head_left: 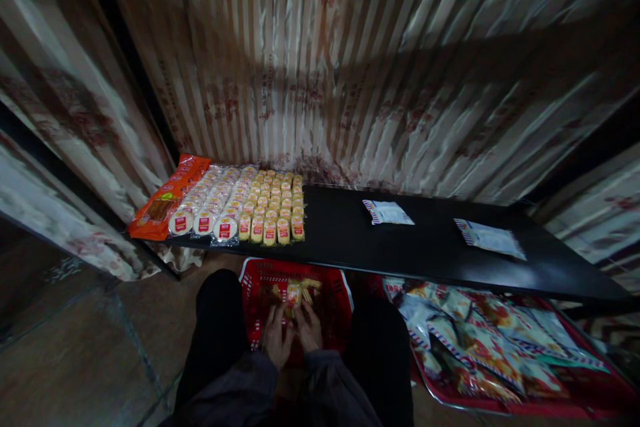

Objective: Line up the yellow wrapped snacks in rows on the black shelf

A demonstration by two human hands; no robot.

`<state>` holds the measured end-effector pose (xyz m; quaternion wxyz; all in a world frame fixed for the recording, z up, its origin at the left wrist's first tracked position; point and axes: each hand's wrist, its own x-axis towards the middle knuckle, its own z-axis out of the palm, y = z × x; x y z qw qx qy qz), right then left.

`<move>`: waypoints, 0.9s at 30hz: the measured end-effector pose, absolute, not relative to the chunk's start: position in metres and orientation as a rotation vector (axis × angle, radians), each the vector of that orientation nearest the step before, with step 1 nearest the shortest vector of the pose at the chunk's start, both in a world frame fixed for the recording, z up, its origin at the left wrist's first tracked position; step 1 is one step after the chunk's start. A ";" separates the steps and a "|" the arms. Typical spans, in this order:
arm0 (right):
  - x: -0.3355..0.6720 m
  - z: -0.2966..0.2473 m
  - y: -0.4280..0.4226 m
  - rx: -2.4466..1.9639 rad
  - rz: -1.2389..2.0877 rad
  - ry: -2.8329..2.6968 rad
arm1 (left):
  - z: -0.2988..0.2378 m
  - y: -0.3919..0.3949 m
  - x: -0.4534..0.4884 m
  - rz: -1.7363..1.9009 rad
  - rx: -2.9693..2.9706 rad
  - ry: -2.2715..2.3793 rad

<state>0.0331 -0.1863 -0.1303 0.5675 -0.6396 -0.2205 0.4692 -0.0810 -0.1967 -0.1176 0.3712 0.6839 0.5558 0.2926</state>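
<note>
Both my hands reach into a red plastic basket on the floor between my knees. My left hand and my right hand are side by side, fingers curled around a small yellow snack packet at the basket's middle. More yellow packets lie in the basket just beyond my fingers. Above the basket runs a low black shelf.
On the shelf's left end lie rows of yellow packets, round white-and-red packets and an orange packet. Two white sachets lie further right. A red tray of mixed snack bags sits lower right. Striped curtains hang behind.
</note>
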 end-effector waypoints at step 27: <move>0.073 -0.046 -0.130 -1.567 0.644 -0.838 | -0.013 -0.129 -0.028 1.007 1.838 1.345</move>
